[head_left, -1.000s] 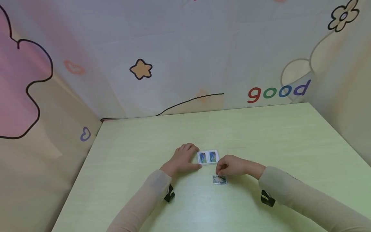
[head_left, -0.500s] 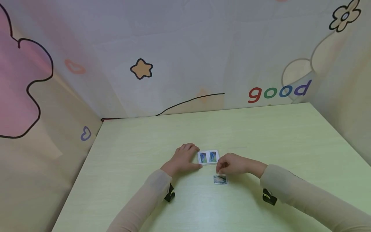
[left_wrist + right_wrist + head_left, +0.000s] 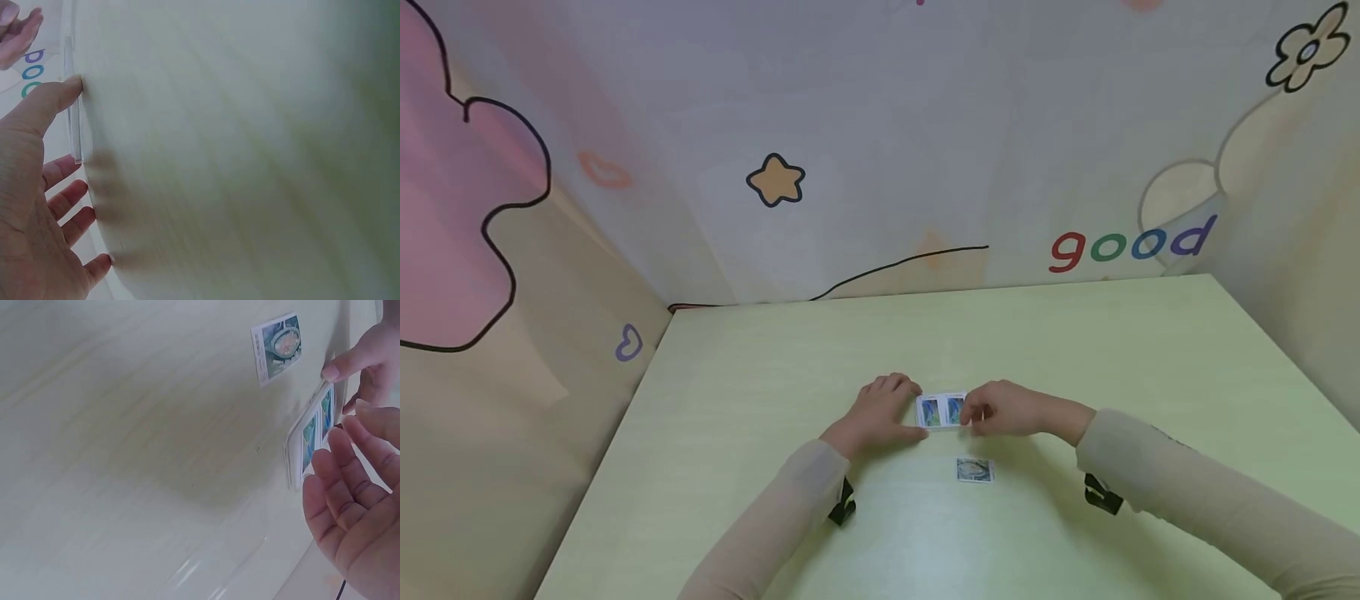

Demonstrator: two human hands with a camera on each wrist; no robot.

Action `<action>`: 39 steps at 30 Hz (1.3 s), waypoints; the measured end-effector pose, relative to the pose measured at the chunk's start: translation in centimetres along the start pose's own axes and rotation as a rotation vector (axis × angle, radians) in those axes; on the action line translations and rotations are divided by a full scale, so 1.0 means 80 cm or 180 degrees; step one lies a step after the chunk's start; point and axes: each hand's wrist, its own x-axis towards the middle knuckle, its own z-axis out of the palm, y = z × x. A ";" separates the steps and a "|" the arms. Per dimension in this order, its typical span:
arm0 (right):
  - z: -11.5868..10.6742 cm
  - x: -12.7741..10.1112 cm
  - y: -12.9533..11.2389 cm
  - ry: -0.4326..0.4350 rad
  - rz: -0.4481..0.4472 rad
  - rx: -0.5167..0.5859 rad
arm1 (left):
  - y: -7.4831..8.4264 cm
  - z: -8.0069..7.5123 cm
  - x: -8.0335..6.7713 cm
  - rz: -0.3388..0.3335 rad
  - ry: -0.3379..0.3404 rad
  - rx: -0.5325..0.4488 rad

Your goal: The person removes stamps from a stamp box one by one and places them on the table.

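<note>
1. Head view: the right hand (image 3: 1009, 410) has left the single card (image 3: 974, 470) lying on the green table (image 3: 1075, 350) nearer the person and moved up to the card stack (image 3: 942, 412). Its fingers lie loose, grasping nothing, beside the stack's right edge. The left hand (image 3: 880, 410) steadies the left edge. The backdrop reads "good" (image 3: 1131, 244).
2. Left wrist view: the thumb (image 3: 47, 106) presses the stack's edge (image 3: 74, 125); fingers are spread.
3. Right wrist view: fingers (image 3: 350, 481) are relaxed beside the stack (image 3: 309, 434); no print legible.
</note>
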 end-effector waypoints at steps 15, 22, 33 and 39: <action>-0.001 0.014 0.000 0.0263 -0.0508 -0.1056 | -0.002 -0.001 0.000 -0.0032 -0.0016 0.0053; -0.002 0.028 0.002 0.0346 -0.0797 -0.1778 | 0.001 -0.004 -0.001 -0.0058 -0.0022 0.0037; 0.005 0.047 0.002 0.0239 -0.0981 -0.2438 | -0.001 0.001 0.000 -0.0069 -0.0009 0.0087; 0.006 0.052 0.004 0.0204 -0.0959 -0.2575 | -0.002 0.000 0.002 -0.0043 0.0004 0.0125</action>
